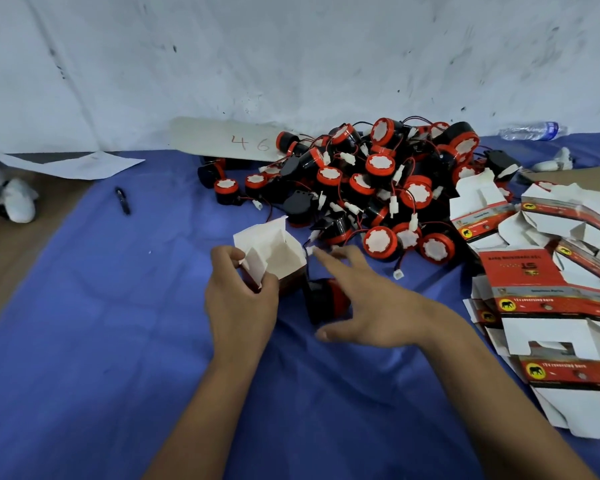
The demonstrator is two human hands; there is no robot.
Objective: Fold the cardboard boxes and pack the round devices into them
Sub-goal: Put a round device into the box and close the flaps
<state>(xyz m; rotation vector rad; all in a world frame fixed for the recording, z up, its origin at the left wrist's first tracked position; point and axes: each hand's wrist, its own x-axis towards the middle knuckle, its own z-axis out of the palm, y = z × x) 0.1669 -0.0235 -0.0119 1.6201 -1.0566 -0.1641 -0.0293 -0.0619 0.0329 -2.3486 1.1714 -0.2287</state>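
My left hand (240,299) grips a folded-up cardboard box (272,252) with its white flaps standing open on top. Just right of the box lies one round black-and-red device (326,299) on the blue cloth. My right hand (368,306) hovers over that device with fingers spread, holding nothing. Behind them is a heap of several round red-and-black devices (378,188) with red and black wires and white plugs. A stack of flat unfolded red-and-white boxes (548,289) lies at the right.
The blue cloth (118,323) covers the work surface. A black pen (122,200) lies at the left, a cardboard strip marked "46" (229,140) at the back, a plastic bottle (534,130) at far right, white paper (80,164) at far left.
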